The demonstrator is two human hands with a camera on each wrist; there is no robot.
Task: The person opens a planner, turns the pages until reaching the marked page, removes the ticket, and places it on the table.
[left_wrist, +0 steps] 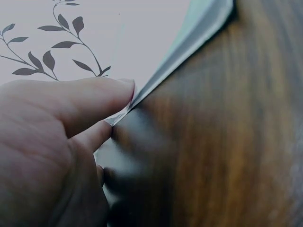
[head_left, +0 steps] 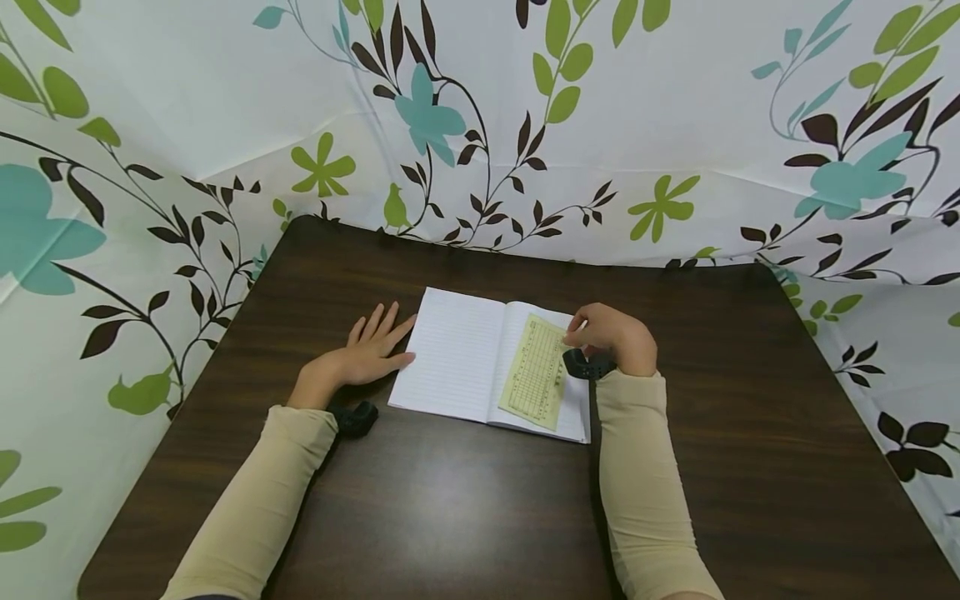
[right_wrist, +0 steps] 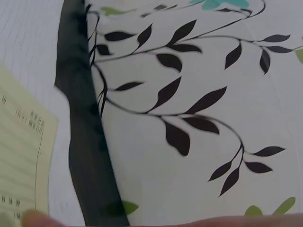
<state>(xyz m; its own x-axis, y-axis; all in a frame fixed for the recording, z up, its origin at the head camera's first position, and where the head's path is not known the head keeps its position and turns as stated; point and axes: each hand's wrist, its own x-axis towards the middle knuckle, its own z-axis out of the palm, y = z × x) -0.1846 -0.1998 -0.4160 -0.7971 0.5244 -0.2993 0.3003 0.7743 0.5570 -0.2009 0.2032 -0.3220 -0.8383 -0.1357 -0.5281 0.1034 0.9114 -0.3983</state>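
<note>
An open notebook [head_left: 453, 358] with lined white pages lies on the dark table. Over its right page, slightly tilted, is a pale yellow printed sheet [head_left: 532, 371] with a grid. My right hand [head_left: 618, 337] pinches the sheet's upper right edge between curled fingers. The right wrist view shows the yellow sheet [right_wrist: 21, 151] with a fingertip [right_wrist: 38, 218] over its lower edge. At the notebook's left side, my left hand [head_left: 360, 358] rests with fingers spread, thumb and index tip at the page edge. The left wrist view has that thumb [left_wrist: 104, 94] against the notebook's edge [left_wrist: 184, 47].
The dark wood table [head_left: 450, 517] extends to all sides of the notebook. White cloth [head_left: 225, 92] with a leaf and flower print hangs behind and beside it. A black wrist camera [head_left: 356, 419] sits at the left wrist, another black camera [head_left: 588, 364] at the right.
</note>
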